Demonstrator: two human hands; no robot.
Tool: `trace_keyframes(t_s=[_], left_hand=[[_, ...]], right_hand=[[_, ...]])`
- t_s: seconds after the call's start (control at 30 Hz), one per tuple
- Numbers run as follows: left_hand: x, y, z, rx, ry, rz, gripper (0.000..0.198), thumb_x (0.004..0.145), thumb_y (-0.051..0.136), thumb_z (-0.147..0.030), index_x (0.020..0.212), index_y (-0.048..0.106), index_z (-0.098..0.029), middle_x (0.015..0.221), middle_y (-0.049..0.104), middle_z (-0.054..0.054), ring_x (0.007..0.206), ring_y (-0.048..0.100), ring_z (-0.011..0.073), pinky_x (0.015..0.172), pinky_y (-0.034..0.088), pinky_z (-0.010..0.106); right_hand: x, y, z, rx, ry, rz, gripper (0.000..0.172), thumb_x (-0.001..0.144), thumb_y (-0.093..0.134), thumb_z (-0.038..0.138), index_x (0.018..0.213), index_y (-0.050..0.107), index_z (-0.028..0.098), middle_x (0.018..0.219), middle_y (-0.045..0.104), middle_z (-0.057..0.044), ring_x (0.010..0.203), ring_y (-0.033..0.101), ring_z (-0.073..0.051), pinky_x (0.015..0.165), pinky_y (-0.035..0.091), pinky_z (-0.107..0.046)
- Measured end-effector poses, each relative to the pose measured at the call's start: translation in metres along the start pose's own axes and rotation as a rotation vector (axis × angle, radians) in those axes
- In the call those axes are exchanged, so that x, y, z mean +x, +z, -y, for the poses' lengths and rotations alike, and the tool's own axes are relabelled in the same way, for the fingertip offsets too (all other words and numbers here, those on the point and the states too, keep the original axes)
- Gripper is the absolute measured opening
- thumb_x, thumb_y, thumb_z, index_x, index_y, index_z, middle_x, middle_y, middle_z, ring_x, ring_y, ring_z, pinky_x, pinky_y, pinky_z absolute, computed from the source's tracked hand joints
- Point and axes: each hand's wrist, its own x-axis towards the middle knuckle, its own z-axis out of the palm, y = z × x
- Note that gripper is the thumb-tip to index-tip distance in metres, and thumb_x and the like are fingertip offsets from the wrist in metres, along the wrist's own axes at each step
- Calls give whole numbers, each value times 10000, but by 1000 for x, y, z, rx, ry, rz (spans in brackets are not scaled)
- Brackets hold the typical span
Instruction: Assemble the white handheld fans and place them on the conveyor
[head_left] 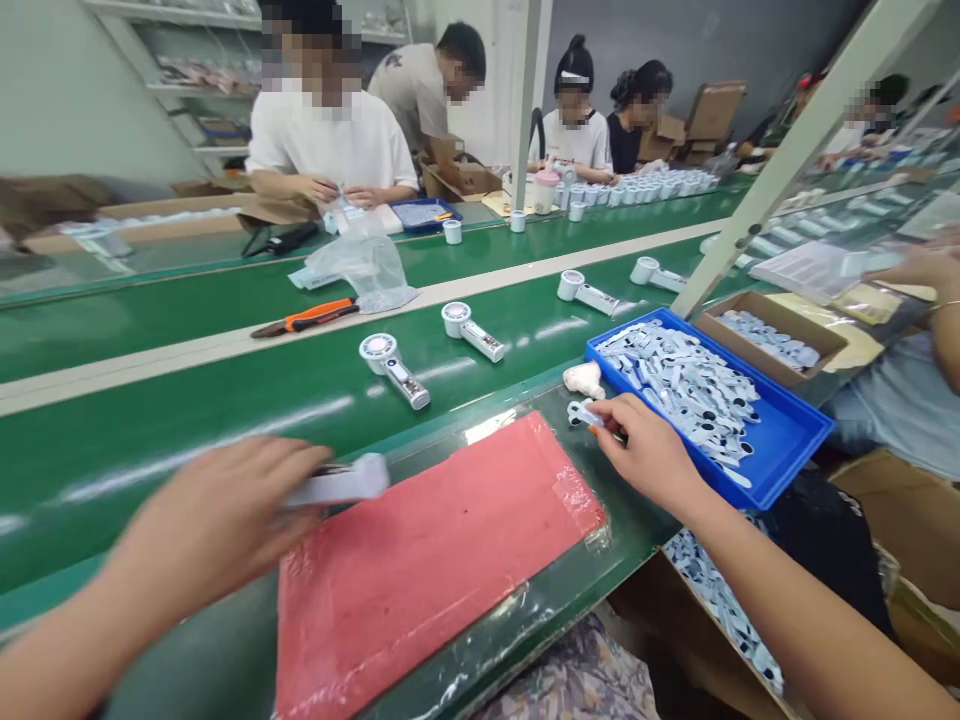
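Observation:
My left hand [217, 515], blurred, is closed around a pale handheld fan [351, 481] above the left end of the red mat [442, 560]. Its far end sticks out past my fingers; the rest is hidden in my grip. My right hand [649, 455] pinches a small light plastic cover piece [588, 414] with a dark spot, just left of the blue tray [795, 440]. That tray holds a heap of similar plastic pieces [682, 375]. A crumpled white lump [583, 379] lies beside the tray's left corner, close to my right fingertips.
Several handheld fans, one nearest me [394, 368], lie on the green belt [225, 400]. Orange-handled pliers [307, 318] and a plastic bag [367, 270] lie beyond. A slanted post [750, 215] rises behind the tray. A cardboard box [716, 620] of pieces stands below. Co-workers sit opposite.

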Motion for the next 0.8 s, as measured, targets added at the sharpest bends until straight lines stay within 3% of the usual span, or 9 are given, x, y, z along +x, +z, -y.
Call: trace_keyframes(t_s=[0.07, 0.13, 0.2, 0.3, 0.4, 0.47, 0.6, 0.73, 0.8], left_hand=[[11, 18, -39, 103, 52, 111, 233, 925, 482, -234, 1108, 624, -209, 998, 666, 84, 898, 597, 283, 738, 425, 407], [25, 35, -75, 135, 112, 162, 186, 924, 570, -219, 1102, 619, -205, 977, 656, 76, 892, 589, 278, 738, 423, 401], [35, 47, -97, 139, 123, 183, 171, 924, 650, -250, 1084, 623, -198, 953, 643, 74, 877, 578, 274, 740, 429, 402], [38, 48, -106, 64, 87, 188, 252, 937, 681, -335, 1135, 622, -189, 1001, 642, 93, 926, 576, 289, 778, 456, 424], [38, 39, -107, -104, 34, 95, 291, 1003, 593, -386, 1206, 613, -179, 1110, 646, 124, 1047, 577, 301, 871, 481, 461], [43, 35, -116, -250, -33, 30, 304, 1016, 582, -393, 1230, 615, -180, 1137, 652, 122, 1081, 576, 285, 904, 492, 453], [62, 41, -144, -645, -205, -32, 377, 916, 744, -400, 1226, 654, -205, 1045, 693, 76, 964, 609, 230, 853, 524, 382], [71, 51, -159, -1261, -489, -74, 174, 861, 805, -275, 1005, 735, -207, 922, 703, 23, 805, 634, 151, 743, 550, 272], [69, 52, -160, -1555, -574, -94, 168, 831, 834, -257, 969, 755, -202, 936, 711, 26, 805, 652, 135, 725, 560, 235]], right_hand=[[-13, 11, 8, 5, -142, -20, 219, 970, 507, 201, 1125, 662, 204, 1015, 650, -74, 838, 661, -226, 723, 526, -362], [-24, 21, 12, 3, -263, -53, 217, 969, 492, 139, 1090, 662, 200, 1023, 649, -86, 896, 657, -241, 756, 529, -377], [-32, 27, 14, 25, -329, -100, 219, 962, 501, 92, 1069, 659, 199, 1024, 649, -87, 929, 650, -242, 788, 531, -384], [-38, 32, 16, 68, -363, -193, 202, 953, 544, 60, 1058, 648, 198, 1030, 654, -80, 938, 645, -234, 802, 528, -380], [-39, 31, 23, 96, -394, -294, 182, 953, 588, 53, 1058, 633, 195, 1029, 662, -83, 925, 643, -231, 789, 516, -376], [-39, 30, 33, 109, -428, -347, 187, 944, 617, 39, 1054, 624, 190, 1018, 668, -87, 892, 639, -226, 766, 503, -371], [-39, 26, 58, 135, -519, -419, 205, 930, 654, 18, 1059, 613, 172, 988, 672, -93, 843, 621, -219, 724, 467, -368], [-43, 23, 78, 190, -526, -464, 244, 912, 662, -13, 1066, 606, 167, 968, 655, -87, 826, 589, -206, 719, 457, -358], [-46, 21, 86, 281, -500, -397, 237, 921, 672, 11, 1076, 605, 177, 976, 648, -72, 838, 587, -196, 744, 468, -353]])
